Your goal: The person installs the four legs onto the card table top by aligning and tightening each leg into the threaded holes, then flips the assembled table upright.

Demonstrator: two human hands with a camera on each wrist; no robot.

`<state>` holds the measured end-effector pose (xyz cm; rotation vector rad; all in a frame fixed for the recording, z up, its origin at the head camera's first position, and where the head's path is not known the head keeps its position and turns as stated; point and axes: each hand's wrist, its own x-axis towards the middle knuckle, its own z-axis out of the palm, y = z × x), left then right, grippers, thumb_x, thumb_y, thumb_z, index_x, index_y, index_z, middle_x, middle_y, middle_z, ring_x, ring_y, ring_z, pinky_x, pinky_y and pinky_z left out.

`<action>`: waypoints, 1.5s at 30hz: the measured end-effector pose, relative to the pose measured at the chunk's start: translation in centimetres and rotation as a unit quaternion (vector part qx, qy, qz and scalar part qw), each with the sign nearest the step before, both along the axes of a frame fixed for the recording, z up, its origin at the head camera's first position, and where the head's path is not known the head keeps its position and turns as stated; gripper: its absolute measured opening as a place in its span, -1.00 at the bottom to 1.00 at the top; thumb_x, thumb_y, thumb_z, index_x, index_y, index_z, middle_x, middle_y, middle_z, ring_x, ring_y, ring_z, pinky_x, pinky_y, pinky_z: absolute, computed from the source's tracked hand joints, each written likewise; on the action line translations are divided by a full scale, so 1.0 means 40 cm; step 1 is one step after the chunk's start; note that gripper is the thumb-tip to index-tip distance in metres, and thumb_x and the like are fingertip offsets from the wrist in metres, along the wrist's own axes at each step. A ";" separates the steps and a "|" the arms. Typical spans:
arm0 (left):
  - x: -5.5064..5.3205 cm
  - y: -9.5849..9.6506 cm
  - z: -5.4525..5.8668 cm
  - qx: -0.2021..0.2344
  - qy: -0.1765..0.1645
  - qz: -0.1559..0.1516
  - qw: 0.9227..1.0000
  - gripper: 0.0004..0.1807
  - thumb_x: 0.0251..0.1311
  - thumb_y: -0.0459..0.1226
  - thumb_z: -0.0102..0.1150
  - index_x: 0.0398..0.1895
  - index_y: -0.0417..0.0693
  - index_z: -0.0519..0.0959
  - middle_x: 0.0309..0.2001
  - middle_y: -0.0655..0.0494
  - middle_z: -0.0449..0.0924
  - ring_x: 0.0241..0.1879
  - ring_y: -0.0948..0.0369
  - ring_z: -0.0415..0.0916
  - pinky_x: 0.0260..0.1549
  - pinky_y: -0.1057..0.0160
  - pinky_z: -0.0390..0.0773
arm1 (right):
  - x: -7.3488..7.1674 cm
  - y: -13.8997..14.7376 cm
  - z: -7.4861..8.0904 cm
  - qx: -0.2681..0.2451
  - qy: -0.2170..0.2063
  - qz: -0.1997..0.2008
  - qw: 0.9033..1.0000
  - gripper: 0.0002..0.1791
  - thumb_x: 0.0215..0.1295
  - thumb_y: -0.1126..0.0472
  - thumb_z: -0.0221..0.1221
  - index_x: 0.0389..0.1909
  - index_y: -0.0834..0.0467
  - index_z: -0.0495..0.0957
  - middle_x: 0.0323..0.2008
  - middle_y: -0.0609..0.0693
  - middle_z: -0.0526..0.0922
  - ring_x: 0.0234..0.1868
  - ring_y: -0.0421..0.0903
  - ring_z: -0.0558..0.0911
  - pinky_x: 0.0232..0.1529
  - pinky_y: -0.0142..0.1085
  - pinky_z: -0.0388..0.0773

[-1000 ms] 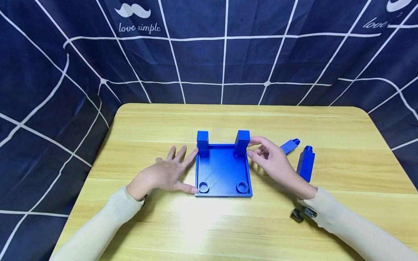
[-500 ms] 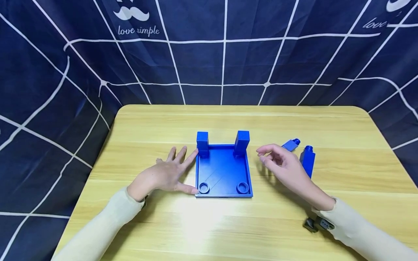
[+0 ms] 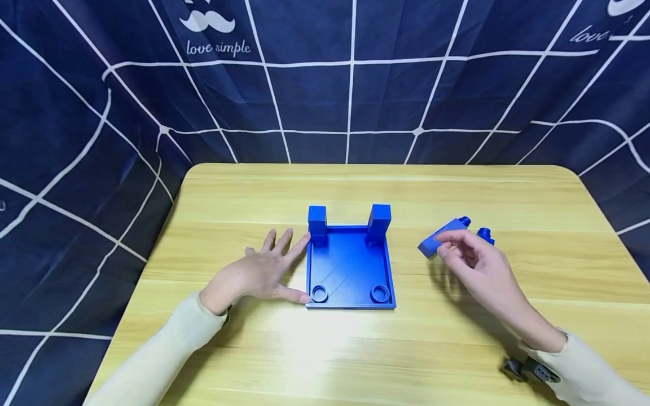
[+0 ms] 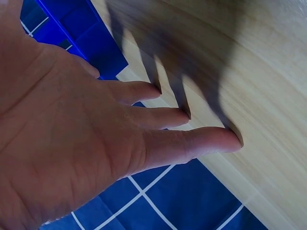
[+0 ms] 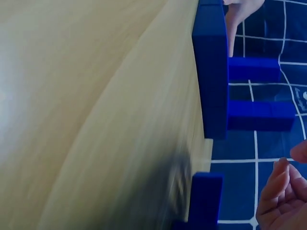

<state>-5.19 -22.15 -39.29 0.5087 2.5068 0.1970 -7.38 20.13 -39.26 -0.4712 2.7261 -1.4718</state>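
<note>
A square blue tray-like base (image 3: 350, 270) lies on the table, with two upright blue posts (image 3: 317, 223) at its far corners and round sockets (image 3: 320, 293) at the near ones. My left hand (image 3: 259, 273) is spread flat beside it, its index finger and thumb touching the left edge. Over the loose blue post (image 3: 447, 227) on the right hovers my right hand (image 3: 477, 265), fingers bent and a small gap at the tips. The right wrist view shows these fingers (image 5: 278, 187) apart from the post (image 5: 206, 194). A second loose post (image 3: 486, 235) is mostly hidden behind that hand.
The wooden table (image 3: 244, 192) carries all the parts. A dark blue cloth (image 3: 304, 96) with white grid lines hangs behind it and along both sides. A small black device (image 3: 528, 369) sits at the right cuff.
My right hand has come away from the right upright post and moved right, to the loose posts. My left hand has stayed at the base, which looks unmoved.
</note>
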 end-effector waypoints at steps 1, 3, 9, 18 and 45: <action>0.000 0.000 0.000 -0.001 0.000 0.000 1.000 0.43 0.20 0.58 0.16 0.83 0.21 -0.41 0.76 -0.29 -0.37 0.64 -0.50 -0.33 0.18 -0.77 0.18 | 0.001 0.006 0.000 0.003 0.002 -0.006 1.000 -0.76 0.63 0.19 0.28 0.19 0.13 0.70 -0.28 0.13 0.66 -0.39 -0.12 0.55 -0.42 -0.38 0.48; 0.001 0.001 0.000 -0.001 0.000 0.001 1.000 0.43 0.20 0.58 0.17 0.83 0.21 -0.41 0.76 -0.29 -0.38 0.64 -0.50 -0.34 0.19 -0.77 0.17 | 0.002 0.018 0.000 0.007 0.006 -0.018 1.000 -0.75 0.62 0.20 0.29 0.20 0.14 0.70 -0.29 0.07 0.66 -0.39 -0.14 0.55 -0.41 -0.41 0.48; 0.003 0.003 -0.001 0.001 0.000 -0.001 1.000 0.42 0.20 0.58 0.16 0.83 0.21 -0.41 0.76 -0.30 -0.37 0.64 -0.50 -0.33 0.19 -0.77 0.17 | 0.003 0.056 -0.011 0.025 0.010 -0.049 0.998 -0.68 0.57 0.24 0.32 0.25 0.17 0.67 -0.24 0.03 0.71 -0.33 -0.19 0.58 -0.37 -0.48 0.48; 0.005 0.001 0.001 0.001 0.006 -0.001 1.000 0.42 0.20 0.58 0.17 0.83 0.21 -0.40 0.76 -0.29 -0.36 0.64 -0.50 -0.33 0.19 -0.77 0.17 | -0.007 0.104 -0.023 0.048 0.032 -0.069 0.996 -0.67 0.50 0.27 0.38 0.21 0.17 0.67 -0.12 -0.03 0.63 -0.22 -0.24 0.54 -0.26 -0.57 0.44; 0.007 -0.001 0.001 0.003 0.001 -0.001 1.000 0.42 0.21 0.56 0.19 0.83 0.20 -0.39 0.76 -0.29 -0.37 0.64 -0.51 -0.34 0.20 -0.78 0.12 | -0.069 0.249 -0.066 0.140 0.081 0.121 0.979 -0.35 0.29 0.58 0.31 0.36 0.07 0.63 0.09 -0.10 0.55 -0.16 -0.24 0.46 -0.30 -0.41 0.39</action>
